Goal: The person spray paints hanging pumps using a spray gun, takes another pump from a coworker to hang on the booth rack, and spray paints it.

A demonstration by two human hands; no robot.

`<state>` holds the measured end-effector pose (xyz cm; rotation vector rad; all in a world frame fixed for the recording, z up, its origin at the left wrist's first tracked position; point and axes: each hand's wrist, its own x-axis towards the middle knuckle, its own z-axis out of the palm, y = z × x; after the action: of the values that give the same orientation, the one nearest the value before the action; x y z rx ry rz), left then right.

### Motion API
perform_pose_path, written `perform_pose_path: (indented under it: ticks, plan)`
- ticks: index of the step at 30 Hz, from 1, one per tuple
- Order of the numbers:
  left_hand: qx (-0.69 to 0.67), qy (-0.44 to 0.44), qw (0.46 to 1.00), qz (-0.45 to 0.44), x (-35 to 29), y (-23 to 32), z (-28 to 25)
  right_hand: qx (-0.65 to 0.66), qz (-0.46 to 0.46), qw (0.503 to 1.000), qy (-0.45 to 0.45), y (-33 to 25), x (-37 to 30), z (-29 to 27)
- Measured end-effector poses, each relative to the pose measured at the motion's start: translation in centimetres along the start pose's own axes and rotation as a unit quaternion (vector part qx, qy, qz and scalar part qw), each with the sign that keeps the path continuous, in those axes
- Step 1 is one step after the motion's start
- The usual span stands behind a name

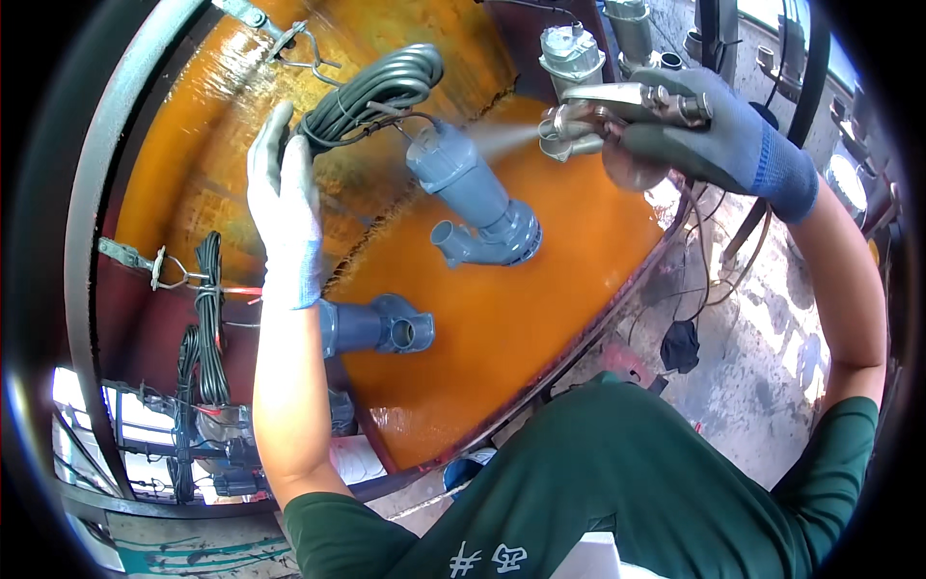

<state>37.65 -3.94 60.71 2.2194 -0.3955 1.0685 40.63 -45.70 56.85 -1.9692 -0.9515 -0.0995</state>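
Pumps crowd spray gun, cable coil.

spray gun right of hanging pump.

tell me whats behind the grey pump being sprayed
Behind the grey pump is a large curved orange panel, wet and glossy. The patch directly behind the pump body is covered. Its coiled cable hangs above, by the left hand.
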Motion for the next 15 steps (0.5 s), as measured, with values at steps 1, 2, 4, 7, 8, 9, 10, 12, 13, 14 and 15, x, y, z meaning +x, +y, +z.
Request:
perform_pose_path:
  ticks: [1,2,4,7,8,9,10,12,13,14,15]
  plan:
    - [-0.011,-0.006,1.0,-0.02,0.0,0.9,0.2,-0.008,0.009,1.0,-0.023,0.1,0.2,0.0]
    - [-0.002,-0.01,1.0,0.023,0.2,-0.1,0.4,-0.016,0.018,0.999,-0.047,0.2,0.4,0.0]
    - [-0.008,-0.026,0.999,0.034,0.3,0.7,0.8,-0.016,0.036,0.999,-0.026,1.0,0.7,-0.2]
    - [0.037,-0.049,0.994,0.09,0.2,1.9,1.8,-0.06,-0.04,0.997,0.008,2.3,0.8,-1.1]
    - [0.035,-0.063,0.991,0.112,0.3,1.3,2.0,-0.057,-0.056,0.997,0.002,2.1,0.3,-1.1]
    - [0.036,-0.076,0.987,0.134,0.2,0.8,1.9,-0.053,-0.077,0.996,-0.004,1.6,0.0,-1.0]
    - [0.04,-0.076,0.989,0.117,-0.1,0.8,1.9,-0.049,-0.097,0.994,-0.012,1.1,-0.2,-1.0]
    - [0.058,-0.071,0.991,0.098,-0.5,0.5,1.6,0.007,0.043,0.993,-0.107,-1.3,0.3,-1.6]
    - [0.067,-0.06,0.993,0.078,-0.8,0.6,1.5,-0.042,-0.014,0.997,-0.056,-0.6,0.4,-1.4]
    - [0.056,-0.051,0.995,0.069,-1.0,-0.5,1.1,-0.097,-0.065,0.993,0.002,0.1,0.5,-1.3]
    - [0.103,-0.043,0.989,0.098,-1.0,0.3,0.7,-0.096,-0.13,0.986,0.041,0.5,1.1,-1.1]
